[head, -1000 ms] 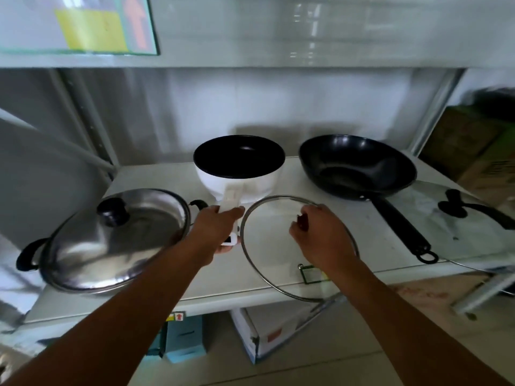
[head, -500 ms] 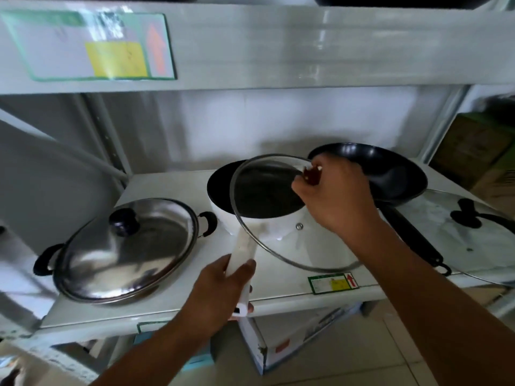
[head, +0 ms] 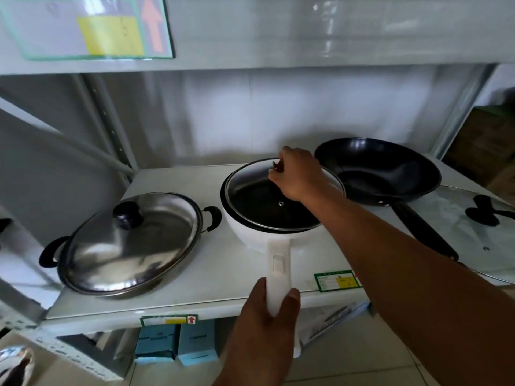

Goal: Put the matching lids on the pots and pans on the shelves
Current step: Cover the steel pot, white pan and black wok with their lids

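- Right hand (head: 299,175) grip: fingers pinched on the small reddish knob (head: 277,165) of the glass lid (head: 267,201), reaching in over the pan from the right.
- Left hand (head: 267,316) grip: fingers and thumb wrapped round the end of the white handle (head: 277,270), steadying the white saucepan (head: 250,235).
- Lid sits over the saucepan's dark mouth, near edge looks close to the rim. Can't tell if the far edge is down; the right hand hides it.
- Judgement: seating step, nearly done for this pair.
- Risk 1: lid looks offset toward the back-right. Let go now and it could tip or slide off the rim toward the black wok (head: 379,168) just beside it.
- Risk 2: the handle overhangs the shelf (head: 178,291) front edge. Pulling or lifting with the left hand shifts the pan under the lid and unseats it.
- Risk 3: a fingertip pinch on a small knob can slip; glass dropped on the metal rim could chip.
- Elsewhere: steel pot (head: 133,274) at left already carries its steel lid (head: 128,240). Second glass lid (head: 468,235) lies flat at right, so the wok is not yet covered.
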`<state>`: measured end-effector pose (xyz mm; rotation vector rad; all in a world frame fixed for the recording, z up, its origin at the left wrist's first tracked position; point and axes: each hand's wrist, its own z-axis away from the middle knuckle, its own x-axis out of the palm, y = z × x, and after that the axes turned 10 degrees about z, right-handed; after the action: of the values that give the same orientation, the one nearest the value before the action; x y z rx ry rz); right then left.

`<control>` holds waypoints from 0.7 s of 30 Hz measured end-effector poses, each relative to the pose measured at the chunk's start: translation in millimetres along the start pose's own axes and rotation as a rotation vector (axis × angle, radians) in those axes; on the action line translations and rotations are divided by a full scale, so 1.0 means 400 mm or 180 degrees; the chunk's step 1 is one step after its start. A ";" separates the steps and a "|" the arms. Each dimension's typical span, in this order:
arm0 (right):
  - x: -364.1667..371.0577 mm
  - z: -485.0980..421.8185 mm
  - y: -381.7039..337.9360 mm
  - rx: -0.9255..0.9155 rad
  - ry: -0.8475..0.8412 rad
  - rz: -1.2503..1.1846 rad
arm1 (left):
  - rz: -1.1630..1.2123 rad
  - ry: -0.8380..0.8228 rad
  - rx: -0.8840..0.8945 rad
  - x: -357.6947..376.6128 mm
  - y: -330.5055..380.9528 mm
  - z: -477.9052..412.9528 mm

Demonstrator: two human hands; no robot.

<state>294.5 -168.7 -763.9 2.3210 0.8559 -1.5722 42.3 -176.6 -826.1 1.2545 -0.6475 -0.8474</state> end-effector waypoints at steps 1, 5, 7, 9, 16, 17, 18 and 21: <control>0.005 -0.004 -0.003 -0.0028 -0.0005 -0.0012 | -0.0007 0.0009 0.0002 0.000 0.000 -0.001; 0.018 -0.012 -0.020 -0.0081 -0.0007 -0.0090 | 0.0056 -0.0040 -0.0009 -0.001 0.006 -0.003; 0.021 -0.013 -0.023 -0.0116 -0.0025 -0.0097 | 0.0075 -0.0027 -0.0034 0.000 0.009 -0.002; 0.020 -0.015 -0.022 -0.0138 -0.0031 -0.0075 | 0.0057 -0.0021 -0.0060 0.001 0.010 0.000; 0.023 -0.012 -0.015 -0.0198 0.0081 0.0155 | 0.0127 -0.0024 -0.0127 0.005 0.017 0.001; 0.023 -0.011 -0.016 -0.0197 0.0078 0.0160 | 0.0155 -0.0032 -0.0149 0.005 0.019 0.001; 0.023 -0.011 -0.017 -0.0197 0.0068 0.0169 | 0.0160 -0.0038 -0.0171 0.005 0.019 0.002; 0.019 -0.009 -0.019 -0.0191 0.0047 0.0163 | 0.0127 -0.0060 -0.0164 0.002 0.020 0.003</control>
<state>294.9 -158.3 -768.3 2.2968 0.8286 -1.4902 43.4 -177.3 -818.1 1.1848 -0.6598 -0.8389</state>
